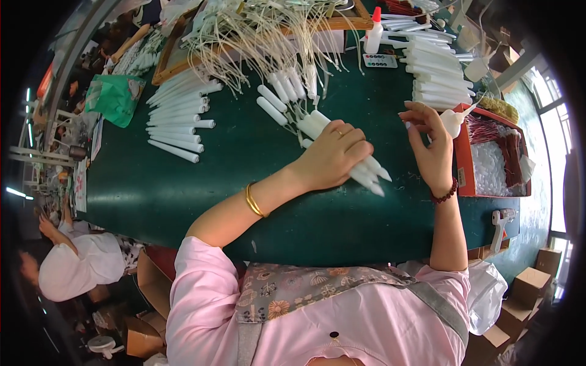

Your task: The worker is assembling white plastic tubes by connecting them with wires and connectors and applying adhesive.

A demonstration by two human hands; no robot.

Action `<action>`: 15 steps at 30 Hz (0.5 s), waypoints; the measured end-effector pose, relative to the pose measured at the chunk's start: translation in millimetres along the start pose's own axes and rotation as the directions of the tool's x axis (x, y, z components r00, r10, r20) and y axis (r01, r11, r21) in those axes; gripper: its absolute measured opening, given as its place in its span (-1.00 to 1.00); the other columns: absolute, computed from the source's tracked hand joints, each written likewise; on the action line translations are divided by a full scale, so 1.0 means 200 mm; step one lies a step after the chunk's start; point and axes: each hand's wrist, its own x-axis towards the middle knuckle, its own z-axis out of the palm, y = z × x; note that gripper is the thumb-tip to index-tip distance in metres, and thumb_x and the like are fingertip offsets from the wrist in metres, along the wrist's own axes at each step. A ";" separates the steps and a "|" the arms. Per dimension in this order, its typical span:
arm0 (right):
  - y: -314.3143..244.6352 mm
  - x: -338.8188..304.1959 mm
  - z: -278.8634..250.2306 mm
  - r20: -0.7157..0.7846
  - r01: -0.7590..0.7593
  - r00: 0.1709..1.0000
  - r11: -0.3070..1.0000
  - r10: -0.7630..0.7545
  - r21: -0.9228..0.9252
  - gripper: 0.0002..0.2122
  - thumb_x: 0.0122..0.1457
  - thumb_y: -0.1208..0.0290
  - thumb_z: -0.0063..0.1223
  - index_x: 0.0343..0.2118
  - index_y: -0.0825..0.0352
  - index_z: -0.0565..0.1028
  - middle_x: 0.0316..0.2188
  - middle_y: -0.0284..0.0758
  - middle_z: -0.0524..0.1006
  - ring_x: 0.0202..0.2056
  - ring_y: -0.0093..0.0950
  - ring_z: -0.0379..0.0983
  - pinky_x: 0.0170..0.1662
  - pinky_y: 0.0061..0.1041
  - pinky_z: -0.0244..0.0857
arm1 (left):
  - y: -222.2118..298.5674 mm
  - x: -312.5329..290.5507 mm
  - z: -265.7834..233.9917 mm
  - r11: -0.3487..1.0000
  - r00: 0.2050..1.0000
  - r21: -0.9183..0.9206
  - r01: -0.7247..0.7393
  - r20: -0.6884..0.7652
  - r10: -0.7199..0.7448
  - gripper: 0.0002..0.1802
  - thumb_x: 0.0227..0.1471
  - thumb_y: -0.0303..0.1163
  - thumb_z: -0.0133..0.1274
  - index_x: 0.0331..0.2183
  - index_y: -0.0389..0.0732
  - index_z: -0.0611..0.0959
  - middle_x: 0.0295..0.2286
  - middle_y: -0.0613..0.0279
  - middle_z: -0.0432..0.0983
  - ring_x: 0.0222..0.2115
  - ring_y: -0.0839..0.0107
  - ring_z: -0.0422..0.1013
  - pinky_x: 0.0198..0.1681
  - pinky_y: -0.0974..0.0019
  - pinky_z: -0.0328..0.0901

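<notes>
My left hand (339, 155) is closed around a bundle of white candle-shaped tubes (369, 177), lying slantwise over the table. Their pointed tips stick out at the lower right, and the other ends show above my knuckles. My right hand (432, 146) is raised to the right of the bundle, thumb and fingers curved and apart, with nothing visible between them. Just behind its fingers stands a white squeeze bottle (453, 124) with a thin spout; whether they touch it I cannot tell. Several white tubes with clear wires (284, 85) lie beyond my left hand.
A wooden-framed tray (174, 52) heaped with clear wires stands at the back. White tubes lie in piles left (177, 125) and right (436, 70). On the right are a red box (467, 165) of wires and clear parts, and a glue gun (502, 222). Another person (79, 265) sits left.
</notes>
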 end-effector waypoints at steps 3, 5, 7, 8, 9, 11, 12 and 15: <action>0.03 0.00 0.07 0.209 -0.035 0.977 0.999 0.036 -0.008 -0.44 0.16 0.60 0.26 0.26 0.33 0.40 0.16 -0.17 0.52 0.17 -0.40 0.47 0.18 -0.41 0.37 | 0.12 -0.01 -0.18 0.978 0.986 -0.206 0.032 -0.154 -0.065 -0.44 -0.22 -0.40 0.42 -0.16 -0.15 0.49 -0.24 0.16 0.42 -0.19 0.04 0.39 -0.03 0.02 0.25; 0.02 -0.02 0.16 0.308 0.245 0.929 0.964 -0.204 -0.103 -0.12 -0.06 0.47 0.51 0.37 0.24 0.28 0.30 -0.15 0.37 0.30 -0.19 0.33 0.33 -0.28 0.27 | 0.16 0.10 -0.27 0.984 0.898 -0.173 -0.047 -0.439 -0.035 -0.66 -0.02 -0.62 0.20 -0.20 -0.20 0.47 -0.27 0.17 0.40 -0.31 0.23 0.41 -0.23 0.26 0.30; -0.02 -0.05 0.23 0.368 0.232 0.906 0.972 -0.209 -0.019 0.15 -0.23 0.27 0.65 0.45 0.26 0.09 0.39 -0.13 0.24 0.39 -0.12 0.17 0.41 -0.22 0.13 | 0.17 0.19 -0.35 0.914 0.845 -0.401 -0.055 -0.506 -0.171 -0.69 0.05 -0.71 0.12 -0.18 -0.22 0.45 -0.28 0.20 0.42 -0.38 0.36 0.39 -0.34 0.38 0.29; -0.02 -0.05 0.28 0.343 0.310 0.890 0.950 -0.300 0.026 0.18 -0.24 0.23 0.67 0.45 0.30 0.07 0.39 -0.12 0.23 0.39 -0.11 0.16 0.42 -0.20 0.11 | 0.18 0.23 -0.40 0.853 0.857 -0.521 -0.044 -0.458 -0.236 -0.70 0.08 -0.70 0.11 -0.17 -0.21 0.45 -0.28 0.23 0.43 -0.36 0.39 0.40 -0.32 0.38 0.30; -0.03 -0.05 0.32 0.311 0.387 0.867 0.920 -0.388 0.067 0.21 -0.26 0.20 0.68 0.45 0.34 0.05 0.40 -0.10 0.22 0.40 -0.11 0.15 0.43 -0.19 0.09 | 0.18 0.27 -0.46 0.776 0.867 -0.630 -0.032 -0.403 -0.292 -0.72 0.10 -0.69 0.11 -0.17 -0.20 0.45 -0.28 0.26 0.44 -0.35 0.42 0.40 -0.30 0.38 0.32; -0.05 -0.07 0.39 0.282 0.329 0.890 0.933 -0.358 0.147 0.26 -0.29 0.08 0.69 0.43 0.37 0.03 0.38 -0.06 0.22 0.40 -0.12 0.16 0.42 -0.18 0.09 | 0.03 0.42 -0.51 0.827 0.804 -0.377 -0.417 -0.578 0.142 -0.65 0.16 -0.55 0.17 -0.02 -0.29 0.51 -0.30 0.32 0.47 -0.39 0.62 0.39 -0.32 0.47 0.34; -0.04 -0.07 0.39 0.247 0.269 0.919 0.947 -0.306 0.174 0.27 -0.31 0.07 0.70 0.43 0.37 0.03 0.37 -0.06 0.24 0.39 -0.12 0.18 0.40 -0.18 0.11 | 0.16 0.46 -0.55 0.719 0.859 -0.672 -0.176 -0.461 -0.221 -0.66 0.16 -0.56 0.17 -0.03 -0.29 0.50 -0.31 0.34 0.45 -0.39 0.62 0.39 -0.33 0.47 0.33; -0.09 -0.09 0.36 0.211 0.187 0.950 0.959 -0.232 0.213 0.28 -0.33 0.06 0.71 0.43 0.37 0.03 0.33 -0.07 0.29 0.34 -0.15 0.25 0.36 -0.19 0.18 | 0.34 0.50 -0.65 0.521 0.853 -0.852 0.055 -0.231 -0.468 -0.67 0.15 -0.57 0.16 -0.05 -0.29 0.50 -0.33 0.35 0.43 -0.39 0.62 0.39 -0.33 0.47 0.32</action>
